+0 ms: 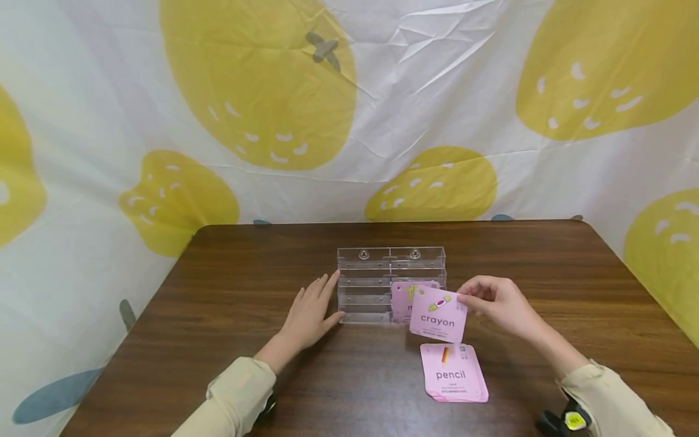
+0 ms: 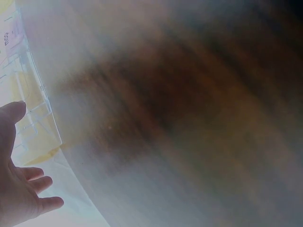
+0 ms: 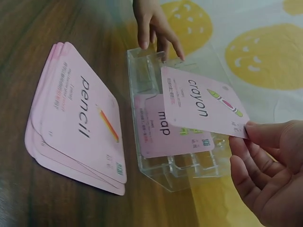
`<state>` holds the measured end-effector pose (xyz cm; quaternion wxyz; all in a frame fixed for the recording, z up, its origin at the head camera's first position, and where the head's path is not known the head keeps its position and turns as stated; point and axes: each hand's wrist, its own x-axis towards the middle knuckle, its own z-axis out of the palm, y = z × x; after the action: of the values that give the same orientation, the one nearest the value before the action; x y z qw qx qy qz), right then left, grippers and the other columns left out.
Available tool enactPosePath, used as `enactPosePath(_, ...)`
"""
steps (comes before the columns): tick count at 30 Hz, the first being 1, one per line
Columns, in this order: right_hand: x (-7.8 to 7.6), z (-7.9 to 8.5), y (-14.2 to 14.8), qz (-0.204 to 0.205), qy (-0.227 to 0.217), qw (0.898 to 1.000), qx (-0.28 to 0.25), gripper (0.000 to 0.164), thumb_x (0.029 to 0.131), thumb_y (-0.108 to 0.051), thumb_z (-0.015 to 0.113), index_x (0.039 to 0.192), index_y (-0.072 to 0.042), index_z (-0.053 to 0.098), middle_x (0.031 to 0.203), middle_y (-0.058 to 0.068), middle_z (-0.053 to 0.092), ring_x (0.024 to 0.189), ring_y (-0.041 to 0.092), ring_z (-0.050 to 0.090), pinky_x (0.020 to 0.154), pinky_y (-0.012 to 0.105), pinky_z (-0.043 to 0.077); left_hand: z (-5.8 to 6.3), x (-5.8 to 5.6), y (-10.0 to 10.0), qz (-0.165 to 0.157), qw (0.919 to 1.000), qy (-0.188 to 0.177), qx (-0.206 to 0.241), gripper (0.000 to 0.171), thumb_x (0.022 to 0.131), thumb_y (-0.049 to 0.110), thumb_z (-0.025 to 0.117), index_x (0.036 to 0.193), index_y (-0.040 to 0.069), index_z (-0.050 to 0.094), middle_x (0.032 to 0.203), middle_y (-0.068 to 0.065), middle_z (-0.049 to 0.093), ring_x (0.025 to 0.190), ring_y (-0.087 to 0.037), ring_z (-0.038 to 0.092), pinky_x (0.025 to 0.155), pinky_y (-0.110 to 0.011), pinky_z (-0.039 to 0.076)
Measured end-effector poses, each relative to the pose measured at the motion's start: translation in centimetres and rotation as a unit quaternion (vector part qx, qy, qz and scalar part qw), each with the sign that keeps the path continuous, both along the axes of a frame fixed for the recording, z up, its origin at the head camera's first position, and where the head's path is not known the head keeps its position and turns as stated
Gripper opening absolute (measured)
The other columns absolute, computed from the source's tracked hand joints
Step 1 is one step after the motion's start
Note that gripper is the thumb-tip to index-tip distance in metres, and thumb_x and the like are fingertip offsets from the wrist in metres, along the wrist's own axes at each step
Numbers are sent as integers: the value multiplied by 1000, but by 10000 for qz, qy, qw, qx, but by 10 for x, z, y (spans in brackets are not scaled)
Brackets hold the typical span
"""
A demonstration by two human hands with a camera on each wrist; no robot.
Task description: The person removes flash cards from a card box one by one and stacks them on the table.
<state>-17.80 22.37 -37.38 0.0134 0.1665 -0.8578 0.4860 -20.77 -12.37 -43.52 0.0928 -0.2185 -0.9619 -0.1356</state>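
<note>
My right hand (image 1: 499,303) pinches the corner of a pink crayon card (image 1: 438,314) between thumb and fingers. In the right wrist view the crayon card (image 3: 202,101) overlaps a pink map card (image 3: 173,126), which stands in the front right slot of a clear tiered card rack (image 1: 364,299). With fingers spread straight, my left hand (image 1: 309,311) rests at the rack's left side, fingertips and thumb right at its edge. Nearer the front edge lies a stack of pink cards (image 1: 454,373), a pencil card on top.
A dark wooden table (image 1: 218,340) carries everything. Behind it hangs a white cloth (image 1: 306,194) printed with large yellow fruit shapes. The rack's upper tiers and left column hold no cards.
</note>
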Motion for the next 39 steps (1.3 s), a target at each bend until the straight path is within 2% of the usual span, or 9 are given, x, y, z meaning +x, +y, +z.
enactPosePath(4, 2, -7, 3, -76, -428, 9990, -143, 18, 83, -8, 64, 92, 8, 62, 75, 10, 61, 61, 13, 57, 53, 31, 51, 0, 0, 1, -13, 10000, 5, 2, 78, 85, 39, 60, 146, 16, 16, 139, -19, 37, 127, -33, 35, 100, -56, 29)
enactPosePath(9, 6, -16, 5, -44, -869, 9948, -532, 22, 83, -7, 63, 94, 12, 60, 75, 7, 61, 61, 11, 55, 55, 28, 51, 0, 0, 2, -15, 10000, -16, -16, 78, 86, 39, 60, 146, 16, 16, 139, -19, 37, 127, -34, 35, 100, -56, 29)
enactPosePath(15, 10, -26, 6, 173, -1302, 9879, -824, 26, 85, -8, 61, 97, 14, 57, 73, 2, 63, 60, 11, 57, 55, 28, 51, -1, 0, 2, 1, 10000, -1, 0, 78, 85, 38, 60, 146, 16, 16, 139, -19, 37, 127, -34, 35, 100, -56, 29)
enactPosePath(20, 12, -33, 7, 339, -1575, 9838, -791, 29, 85, -11, 61, 99, 15, 56, 77, 6, 63, 63, 12, 59, 57, 29, 52, -2, 0, 2, 5, 10000, 19, 16, 78, 85, 38, 60, 146, 16, 16, 139, -19, 37, 127, -34, 35, 100, -56, 29)
enactPosePath(39, 16, -39, 12, 378, -2001, 9766, -688, 33, 84, -12, 62, 102, 14, 56, 81, 8, 63, 67, 13, 58, 59, 30, 52, 2, 1, 1, 18, 10000, 3, 45, 78, 85, 37, 61, 146, 16, 18, 139, -20, 37, 127, -34, 35, 100, -56, 29)
